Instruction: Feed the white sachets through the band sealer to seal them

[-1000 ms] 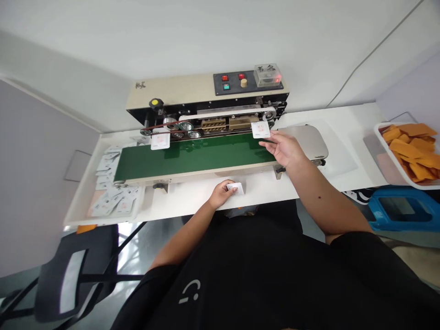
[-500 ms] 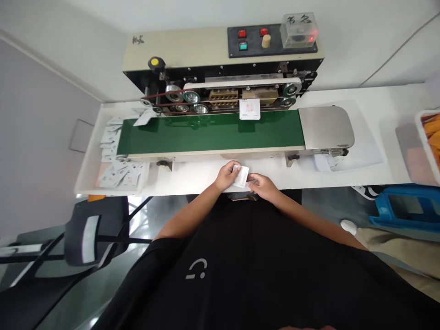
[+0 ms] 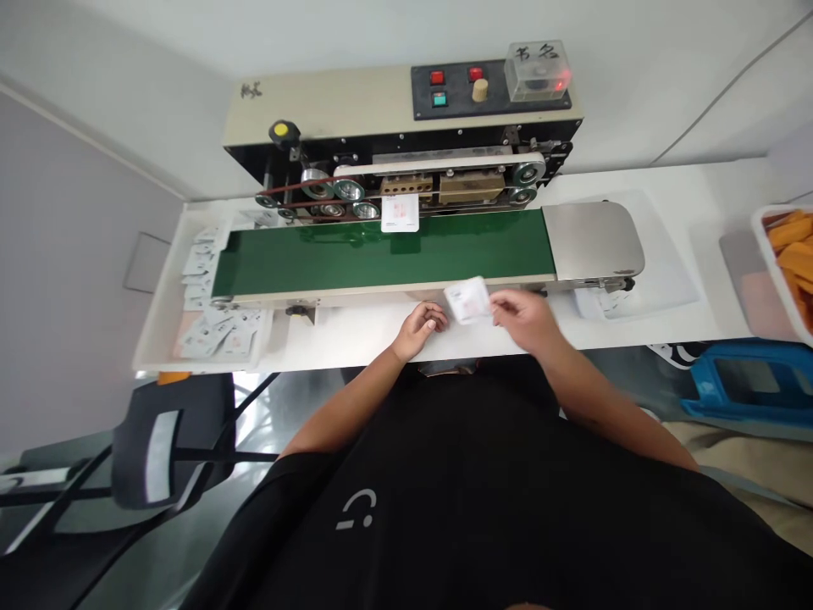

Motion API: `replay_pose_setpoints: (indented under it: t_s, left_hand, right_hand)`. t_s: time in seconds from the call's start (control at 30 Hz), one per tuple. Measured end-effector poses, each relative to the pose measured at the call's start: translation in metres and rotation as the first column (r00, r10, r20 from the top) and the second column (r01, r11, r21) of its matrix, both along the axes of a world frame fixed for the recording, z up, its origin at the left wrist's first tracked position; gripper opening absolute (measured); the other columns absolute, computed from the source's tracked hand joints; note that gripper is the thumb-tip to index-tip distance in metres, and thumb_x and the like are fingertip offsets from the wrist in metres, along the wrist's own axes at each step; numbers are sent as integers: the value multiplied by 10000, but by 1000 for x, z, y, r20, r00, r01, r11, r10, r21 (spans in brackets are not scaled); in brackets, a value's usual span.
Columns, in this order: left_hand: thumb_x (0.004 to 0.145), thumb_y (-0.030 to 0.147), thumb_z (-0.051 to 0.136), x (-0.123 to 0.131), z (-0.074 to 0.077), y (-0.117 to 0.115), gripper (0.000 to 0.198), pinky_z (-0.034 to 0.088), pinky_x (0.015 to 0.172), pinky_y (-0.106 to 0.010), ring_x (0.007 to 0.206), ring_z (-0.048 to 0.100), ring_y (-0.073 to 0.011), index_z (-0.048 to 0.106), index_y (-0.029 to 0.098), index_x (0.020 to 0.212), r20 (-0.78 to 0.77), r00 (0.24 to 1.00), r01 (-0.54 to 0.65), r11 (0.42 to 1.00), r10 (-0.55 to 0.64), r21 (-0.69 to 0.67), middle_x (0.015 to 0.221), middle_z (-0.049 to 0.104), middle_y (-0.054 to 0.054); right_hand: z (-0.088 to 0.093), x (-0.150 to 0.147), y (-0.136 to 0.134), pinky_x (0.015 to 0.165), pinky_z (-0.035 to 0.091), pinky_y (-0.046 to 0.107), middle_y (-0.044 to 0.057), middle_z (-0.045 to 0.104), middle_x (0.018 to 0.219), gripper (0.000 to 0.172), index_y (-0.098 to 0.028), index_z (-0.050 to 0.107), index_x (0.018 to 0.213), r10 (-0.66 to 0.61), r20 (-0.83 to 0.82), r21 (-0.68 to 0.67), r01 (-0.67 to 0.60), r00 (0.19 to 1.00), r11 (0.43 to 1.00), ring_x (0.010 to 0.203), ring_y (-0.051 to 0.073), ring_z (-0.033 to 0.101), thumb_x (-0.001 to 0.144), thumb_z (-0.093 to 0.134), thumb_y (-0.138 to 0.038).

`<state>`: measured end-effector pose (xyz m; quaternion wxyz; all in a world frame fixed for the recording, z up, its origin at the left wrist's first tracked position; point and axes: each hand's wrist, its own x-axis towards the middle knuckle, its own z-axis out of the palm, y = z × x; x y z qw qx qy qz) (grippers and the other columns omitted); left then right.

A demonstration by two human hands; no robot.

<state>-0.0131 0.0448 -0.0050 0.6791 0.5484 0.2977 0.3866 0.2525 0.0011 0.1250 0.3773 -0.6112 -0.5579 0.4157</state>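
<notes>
My right hand [image 3: 522, 322] pinches a white packet [image 3: 468, 300] by its edge, my left hand [image 3: 419, 330] curls empty nearby, and a slack pinch could drop the packet askew onto the belt [image 3: 381, 257].

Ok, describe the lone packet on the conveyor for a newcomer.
Start at the beige-and-black band sealer with its long green conveyor belt. At the belt's far edge, under the rollers, lies a white red-printed packet. It alone sits on the belt, unlike those in the white tray at left.
</notes>
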Motion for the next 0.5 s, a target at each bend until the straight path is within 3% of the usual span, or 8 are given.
replay_pose_setpoints:
  t_s: [0.07,0.2,0.33,0.5]
  left_hand:
    - [893,731,681,-1,1,1,651,549,796,-331,855,689,-189,559,170,1200,-16,1000,20,1000,-20,-2,1019,724,-114]
    - [894,717,691,-2,3,2,629,552,804,-337,854,690,-188,584,165,1178,-45,998,38,999,-38,4,1006,723,-113]
    - [897,705,698,-2,4,2,616,552,806,-336,849,684,-182,600,160,1166,-46,998,43,999,-42,14,987,720,-108]
    - [926,652,700,-3,4,2,560,555,817,-339,858,684,-180,613,155,1168,-46,998,51,998,-50,29,986,718,-106]
  right_hand:
    - [20,24,15,641,589,280,36,717,845,216,-197,753,1028,-187,-86,28,190,979,981,651,129,664,904,733,-373]
    - [42,67,52,515,570,246,14,651,725,220,-180,729,1024,-490,-209,-6,500,846,866,549,109,617,889,793,-342]
    - [45,88,84,532,607,218,12,671,744,196,-152,713,984,-583,-281,-80,587,762,806,548,82,619,877,815,-280]
    - [47,81,111,588,652,224,21,680,757,156,-139,733,980,-551,-292,-96,550,781,830,588,79,641,885,800,-243]
